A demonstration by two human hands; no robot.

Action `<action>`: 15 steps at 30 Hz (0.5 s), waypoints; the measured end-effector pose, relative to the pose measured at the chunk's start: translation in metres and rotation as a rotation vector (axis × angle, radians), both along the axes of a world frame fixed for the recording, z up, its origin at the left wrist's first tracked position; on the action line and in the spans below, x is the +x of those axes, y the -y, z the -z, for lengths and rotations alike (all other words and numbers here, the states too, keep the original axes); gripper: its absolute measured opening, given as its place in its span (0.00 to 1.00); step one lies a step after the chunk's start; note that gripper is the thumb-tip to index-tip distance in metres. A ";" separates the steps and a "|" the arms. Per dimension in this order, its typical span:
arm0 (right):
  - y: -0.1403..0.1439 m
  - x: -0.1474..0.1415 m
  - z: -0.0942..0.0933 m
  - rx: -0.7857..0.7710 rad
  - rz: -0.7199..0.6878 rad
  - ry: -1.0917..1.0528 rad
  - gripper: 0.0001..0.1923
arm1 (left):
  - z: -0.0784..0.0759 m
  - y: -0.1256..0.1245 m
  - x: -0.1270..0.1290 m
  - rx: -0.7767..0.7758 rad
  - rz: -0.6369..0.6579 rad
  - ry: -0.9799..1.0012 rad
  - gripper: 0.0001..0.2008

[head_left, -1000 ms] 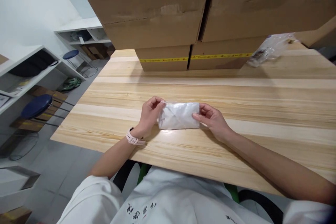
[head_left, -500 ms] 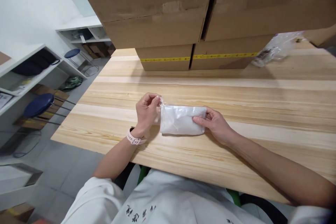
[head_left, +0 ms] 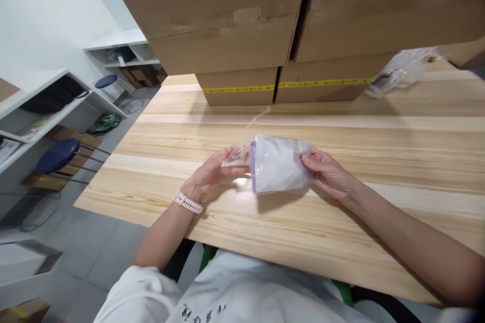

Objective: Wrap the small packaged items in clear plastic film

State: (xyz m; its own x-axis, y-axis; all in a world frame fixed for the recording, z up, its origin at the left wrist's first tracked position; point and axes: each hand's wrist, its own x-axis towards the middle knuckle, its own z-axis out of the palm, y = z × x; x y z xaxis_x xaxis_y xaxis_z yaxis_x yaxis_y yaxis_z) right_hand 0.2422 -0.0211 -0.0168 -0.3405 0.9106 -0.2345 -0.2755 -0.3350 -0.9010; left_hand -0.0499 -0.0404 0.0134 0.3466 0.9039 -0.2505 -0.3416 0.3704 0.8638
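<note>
I note my right hand [head_left: 328, 174] gripping the white packet [head_left: 279, 164] just above the table [head_left: 341, 222], fingers pressed on its end, while my left hand [head_left: 210, 176] pinches its clear flap [head_left: 237, 156], steadying it.

A soft white packet [head_left: 279, 164] in a clear plastic bag was held up, tilted, just above the near middle of the table.

Head cam looks fwd and down, close over wooden table [head_left: 341, 242]
</note>
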 end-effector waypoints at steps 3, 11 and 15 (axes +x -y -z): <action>0.000 -0.001 0.002 -0.008 -0.003 -0.002 0.25 | 0.001 0.001 0.001 0.045 0.101 0.012 0.40; 0.007 -0.005 0.007 -0.022 -0.018 0.008 0.24 | 0.000 0.001 0.016 0.217 -0.084 -0.149 0.23; 0.004 0.000 0.001 0.078 0.054 0.101 0.25 | 0.001 -0.004 0.012 0.254 -0.351 -0.306 0.21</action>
State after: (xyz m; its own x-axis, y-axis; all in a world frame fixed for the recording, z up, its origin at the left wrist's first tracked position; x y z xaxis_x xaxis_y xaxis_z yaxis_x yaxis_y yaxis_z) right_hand 0.2424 -0.0250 -0.0177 -0.2689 0.9436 -0.1931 -0.1972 -0.2502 -0.9479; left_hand -0.0377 -0.0366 0.0123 -0.0420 0.9978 -0.0511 -0.1257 0.0454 0.9910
